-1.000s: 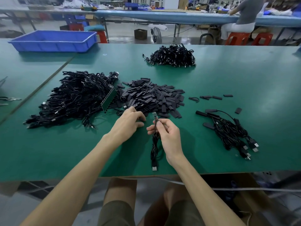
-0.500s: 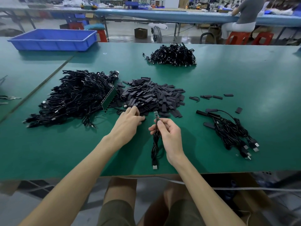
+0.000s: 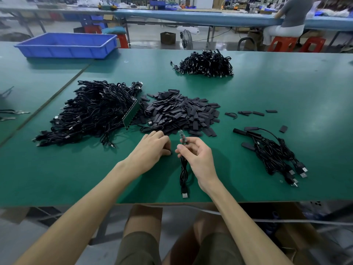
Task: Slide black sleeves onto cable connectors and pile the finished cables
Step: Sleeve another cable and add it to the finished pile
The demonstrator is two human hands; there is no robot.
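my right hand (image 3: 198, 159) pinches one cable (image 3: 183, 169) just below its bare circuit-board connector (image 3: 181, 135). the board points up and away from me; the usb plug end lies on the green table (image 3: 286, 92) near the front edge. left hand (image 3: 150, 148) sits knuckles-up at the near edge of the sleeve pile (image 3: 181, 111), fingers curled under; can't tell if it holds a sleeve. tangled cable heap (image 3: 91, 111) to the left, small sleeved bundle (image 3: 271, 153) to the right.
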